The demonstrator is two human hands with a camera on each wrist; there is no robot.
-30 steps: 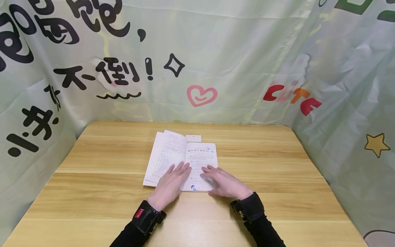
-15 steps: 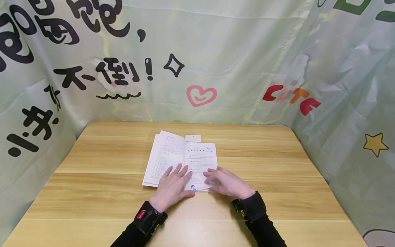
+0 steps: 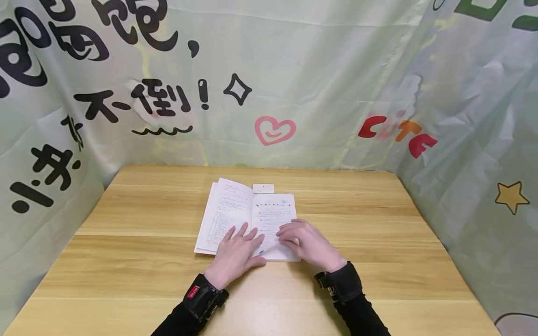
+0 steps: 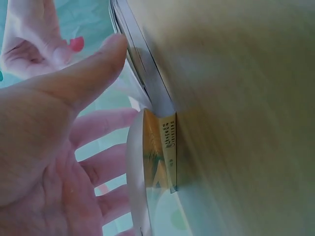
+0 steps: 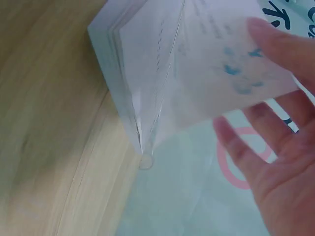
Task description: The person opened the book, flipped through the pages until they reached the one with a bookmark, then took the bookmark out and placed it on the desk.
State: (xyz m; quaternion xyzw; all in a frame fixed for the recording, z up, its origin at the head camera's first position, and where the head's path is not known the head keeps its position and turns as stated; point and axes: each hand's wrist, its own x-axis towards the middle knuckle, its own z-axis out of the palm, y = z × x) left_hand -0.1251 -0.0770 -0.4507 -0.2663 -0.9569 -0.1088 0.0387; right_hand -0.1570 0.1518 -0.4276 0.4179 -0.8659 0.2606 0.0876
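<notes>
Here, left grip [image 3: 235,254] spread on open book [image 3: 248,215], right grip [image 3: 308,242] pinching a page [image 5: 209,86].

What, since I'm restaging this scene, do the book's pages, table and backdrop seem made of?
Pages: apparently matte paper, in thin, bending leaves. Table: wood or wood-look laminate, showing plank grain and a soft sheen. Backdrop: probably fabric, slightly glossy, given its creases and folds.

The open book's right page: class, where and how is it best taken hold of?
Probably the outer edge of the right page, toward the near corner, where the right hand pinches it: come from the right, thumb and fingers on opposite faces. The right wrist view shows that corner raised off the pages beneath; the inner side is bound at the fold, where the left hand lies.
</notes>
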